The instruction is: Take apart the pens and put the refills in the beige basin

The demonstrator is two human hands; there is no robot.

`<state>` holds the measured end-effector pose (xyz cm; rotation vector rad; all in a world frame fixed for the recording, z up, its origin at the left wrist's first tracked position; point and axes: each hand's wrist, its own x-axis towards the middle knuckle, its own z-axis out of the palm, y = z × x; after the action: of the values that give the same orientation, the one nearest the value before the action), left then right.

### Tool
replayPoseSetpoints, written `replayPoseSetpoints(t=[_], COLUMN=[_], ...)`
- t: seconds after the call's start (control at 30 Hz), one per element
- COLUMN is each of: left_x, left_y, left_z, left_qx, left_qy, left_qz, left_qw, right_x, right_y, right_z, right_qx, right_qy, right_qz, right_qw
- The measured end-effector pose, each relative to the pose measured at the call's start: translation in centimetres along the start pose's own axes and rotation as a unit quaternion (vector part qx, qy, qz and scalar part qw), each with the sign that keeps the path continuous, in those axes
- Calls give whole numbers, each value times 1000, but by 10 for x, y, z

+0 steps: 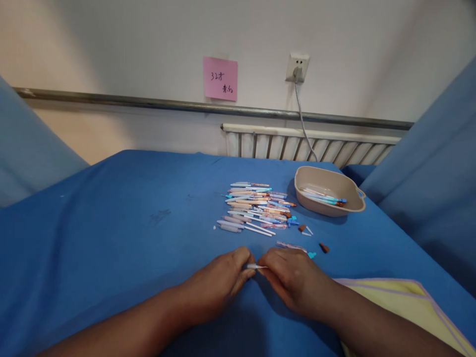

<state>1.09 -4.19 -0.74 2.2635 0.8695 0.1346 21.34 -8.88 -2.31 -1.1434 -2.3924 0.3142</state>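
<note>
My left hand [223, 275] is closed around a pale pen barrel [252, 266], most of it hidden in the fingers. My right hand [297, 277] pinches the thin white pen refill [262, 267] that shows at the barrel's tip, and the two hands nearly touch. Just beyond the right hand lie a patterned pen barrel [291, 246] and a small turquoise piece [311, 255]. Farther out, several pen parts [256, 203] are spread in a pile, light barrels mostly at its left and patterned ones at its right.
A beige basin [327, 210] with several pens [322, 197] stands at the back right. Small brown pieces [324, 247] and white bits [307, 232] lie near it on the blue cloth [130, 238]. A yellow cloth [394, 290] is at the right front. Behind are a radiator [275, 144] and a plugged-in cable [302, 109].
</note>
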Motion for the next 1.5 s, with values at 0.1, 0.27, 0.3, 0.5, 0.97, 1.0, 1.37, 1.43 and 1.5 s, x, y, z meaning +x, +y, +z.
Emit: replayPoseSetpoints(t=[0.1, 0.27, 0.3, 0.5, 0.97, 1.0, 1.37, 1.43, 1.5], left_x=[0, 2, 2, 5, 15, 16, 15, 14, 12], left_y=[-1, -5, -7, -13, -27, -28, -31, -30, -29], left_z=[0, 0, 0, 3, -14, -14, -16, -19, -21], left_qx=[-23, -49, -54, -83, -358, -363, -250, -198, -146], left_qy=[6, 6, 4, 18, 76, 79, 85, 90, 105], left_qz=[8, 4, 1, -10, -81, -81, -100, -94, -82], left_qw=[1000, 999, 999, 996, 927, 925, 959, 972, 980], right_x=[1, 4, 5, 9, 0, -2, -6, -5, -3], right_y=[1, 4, 4, -2, 81, 78, 61, 59, 57], right_z=[1, 2, 2, -4, -34, -35, -35, -37, -40], right_qx=[0, 18, 21, 102, 137, 103, -11, 52, 97], right_qy=[-12, -19, -15, 52, 175, 118, -39, -1, 27], right_qz=[8, 29, 32, 44, 261, 255, 217, 210, 184], right_qw=[1000, 999, 999, 992, 939, 954, 975, 976, 978])
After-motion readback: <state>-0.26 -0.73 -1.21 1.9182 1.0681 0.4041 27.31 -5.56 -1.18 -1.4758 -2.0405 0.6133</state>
